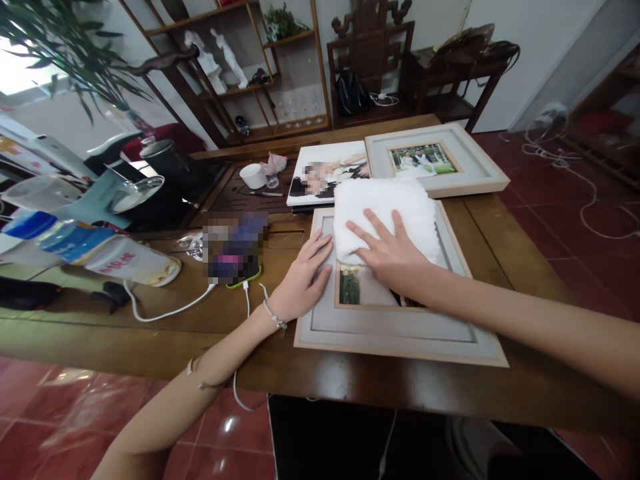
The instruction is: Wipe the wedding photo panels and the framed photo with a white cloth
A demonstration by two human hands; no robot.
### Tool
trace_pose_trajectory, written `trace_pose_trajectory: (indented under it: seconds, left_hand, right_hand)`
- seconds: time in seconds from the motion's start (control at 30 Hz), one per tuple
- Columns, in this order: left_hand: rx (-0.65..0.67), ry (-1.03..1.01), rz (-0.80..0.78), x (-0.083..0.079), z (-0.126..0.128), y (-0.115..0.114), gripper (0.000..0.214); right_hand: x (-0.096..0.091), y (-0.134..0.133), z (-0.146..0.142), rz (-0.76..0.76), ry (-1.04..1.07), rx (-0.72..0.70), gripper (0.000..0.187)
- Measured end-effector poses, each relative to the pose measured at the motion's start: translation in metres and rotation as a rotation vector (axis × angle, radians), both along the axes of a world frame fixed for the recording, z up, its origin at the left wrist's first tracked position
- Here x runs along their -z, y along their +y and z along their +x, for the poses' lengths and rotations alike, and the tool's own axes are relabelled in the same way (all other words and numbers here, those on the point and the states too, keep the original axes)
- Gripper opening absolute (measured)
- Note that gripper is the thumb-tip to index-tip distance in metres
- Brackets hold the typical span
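A picture frame with a pale wooden border lies flat on the wooden table before me. Over its upper part is a folded white towel, which hides much of the photo inside. My right hand presses on the towel, palm down with the fingers spread. At the frame's left border rests my left hand, fingers stretched out and holding nothing. Behind the towel lie a second framed photo and, left of it, a white-edged photo panel.
Left on the table are a phone with a white cable, a blue-capped plastic bottle and a black pot. A white cup sits on a dark tray. Further back stand shelves and a carved chair.
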State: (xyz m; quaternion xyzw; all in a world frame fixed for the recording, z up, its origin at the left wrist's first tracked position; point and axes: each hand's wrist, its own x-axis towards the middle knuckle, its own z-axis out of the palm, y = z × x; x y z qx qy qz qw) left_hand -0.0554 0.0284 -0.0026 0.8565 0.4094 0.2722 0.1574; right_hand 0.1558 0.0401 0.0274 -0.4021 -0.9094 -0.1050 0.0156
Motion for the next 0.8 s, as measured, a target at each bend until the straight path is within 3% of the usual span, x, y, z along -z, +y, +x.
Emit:
trace_pose_trajectory:
  seconds: [0.1,0.2,0.3,0.4,0.5,0.67,0.8]
  left_hand:
    - [0.004,-0.016,0.013,0.001,0.000,0.000,0.044]
    - [0.012,-0.028,0.026,0.001,0.000,0.000,0.044]
    - [0.012,-0.014,0.030,0.001,0.000,0.000,0.043]
    - [0.016,-0.014,0.037,0.001,0.000,0.000,0.042]
    - [0.022,-0.025,0.040,0.002,0.000,0.001,0.042]
    - [0.018,-0.023,0.033,0.002,0.000,0.000,0.043]
    - [0.014,-0.020,0.024,0.001,0.000,0.000,0.043]
  right_hand:
    - [-0.009,-0.025,-0.005,-0.087,-0.026,0.019,0.035]
    - [-0.028,-0.052,-0.007,-0.298,-0.108,0.010,0.040]
    - [-0.048,-0.073,-0.006,-0.504,-0.142,-0.063,0.050]
    - [-0.058,-0.081,-0.001,-0.586,-0.082,-0.130,0.050]
    - [-0.055,-0.075,0.008,-0.544,0.006,-0.130,0.050]
    - [-0.040,-0.044,0.023,-0.295,0.063,-0.068,0.055]
    - [-0.042,-0.019,0.027,-0.139,0.145,-0.030,0.054]
